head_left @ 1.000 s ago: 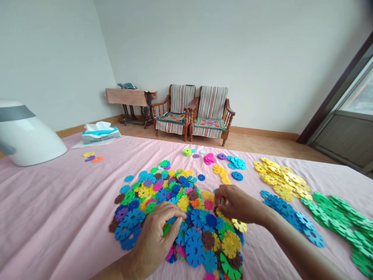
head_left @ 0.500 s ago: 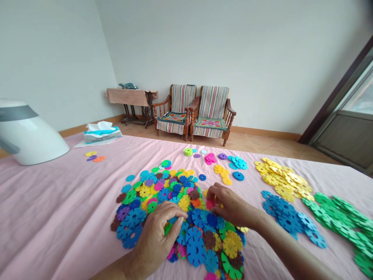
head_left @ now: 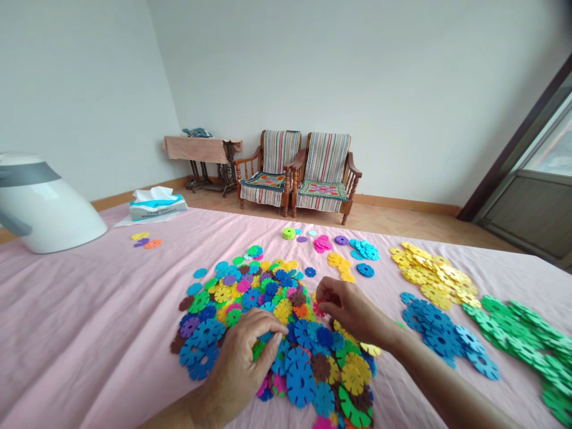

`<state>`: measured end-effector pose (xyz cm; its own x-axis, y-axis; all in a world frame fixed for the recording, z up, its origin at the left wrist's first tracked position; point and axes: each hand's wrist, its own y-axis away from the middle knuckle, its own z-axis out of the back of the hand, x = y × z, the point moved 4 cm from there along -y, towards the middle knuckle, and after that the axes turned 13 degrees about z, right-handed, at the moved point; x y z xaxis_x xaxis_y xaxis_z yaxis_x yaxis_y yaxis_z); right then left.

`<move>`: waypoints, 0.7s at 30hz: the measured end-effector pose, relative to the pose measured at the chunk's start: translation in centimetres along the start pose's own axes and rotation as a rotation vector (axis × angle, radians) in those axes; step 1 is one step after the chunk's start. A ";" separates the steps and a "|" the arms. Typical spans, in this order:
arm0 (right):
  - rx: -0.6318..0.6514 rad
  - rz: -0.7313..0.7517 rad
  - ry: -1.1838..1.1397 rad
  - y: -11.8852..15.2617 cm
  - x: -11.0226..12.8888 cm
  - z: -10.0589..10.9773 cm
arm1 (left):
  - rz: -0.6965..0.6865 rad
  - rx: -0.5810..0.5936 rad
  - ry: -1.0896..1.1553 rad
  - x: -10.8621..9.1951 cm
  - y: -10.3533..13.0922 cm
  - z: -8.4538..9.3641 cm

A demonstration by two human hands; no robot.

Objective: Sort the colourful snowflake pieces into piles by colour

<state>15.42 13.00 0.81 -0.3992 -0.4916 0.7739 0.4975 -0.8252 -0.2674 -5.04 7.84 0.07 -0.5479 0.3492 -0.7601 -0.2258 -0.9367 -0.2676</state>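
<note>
A mixed pile of notched plastic discs [head_left: 299,369] in many colours lies on the pink cloth before me. On its near left part rests my left hand [head_left: 243,351], fingers curled and thumb tip close to the index tip; whatever they hold, if anything, I cannot make out. At the pile's right edge, my right hand [head_left: 346,307] has its thumb and index finger closed on a pink disc [head_left: 318,308], partly covered by the fingers. Yellow discs [head_left: 342,329] show just under that hand.
Sorted discs lie to the right: a yellow heap [head_left: 431,274], a blue heap [head_left: 433,328] and a green heap [head_left: 522,333]. Small groups, such as pink discs [head_left: 322,243], sit beyond the pile. A white kettle [head_left: 62,208] and a tissue pack [head_left: 158,207] stand at left.
My right hand has lifted slightly and shifted a little to the right, with the pink disc at its fingertips; yellow pieces by its fingers are now out of sight. My left hand stays put.
</note>
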 end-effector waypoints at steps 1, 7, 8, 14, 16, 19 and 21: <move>-0.019 0.000 0.002 0.0 0.1 -0.1 | -0.001 -0.001 -0.001 0.0 0.0 0.0; -0.115 -0.028 0.024 1.3 1.7 -0.7 | -0.003 -0.023 -0.015 0.1 0.1 -0.1; -0.116 -0.044 0.029 1.6 2.1 -0.9 | -0.001 -0.022 -0.025 0.0 0.1 -0.1; -0.060 -0.036 0.114 3.6 3.1 -2.6 | -0.016 0.063 -0.161 -1.0 0.3 -0.5; -0.067 0.009 0.173 3.8 2.8 -2.8 | -0.014 0.078 -0.200 -1.1 0.3 -0.6; -0.118 0.036 0.244 3.6 1.9 -2.5 | -0.038 0.066 -0.241 -0.9 0.4 -0.7; -0.152 0.024 0.272 3.4 1.1 -2.1 | -0.072 0.067 -0.257 -0.6 0.4 -0.7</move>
<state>15.09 9.06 -0.50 -0.5902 -0.5508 0.5901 0.3964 -0.8346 -0.3826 -4.25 7.25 0.04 -0.7130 0.4179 -0.5630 -0.3198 -0.9084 -0.2693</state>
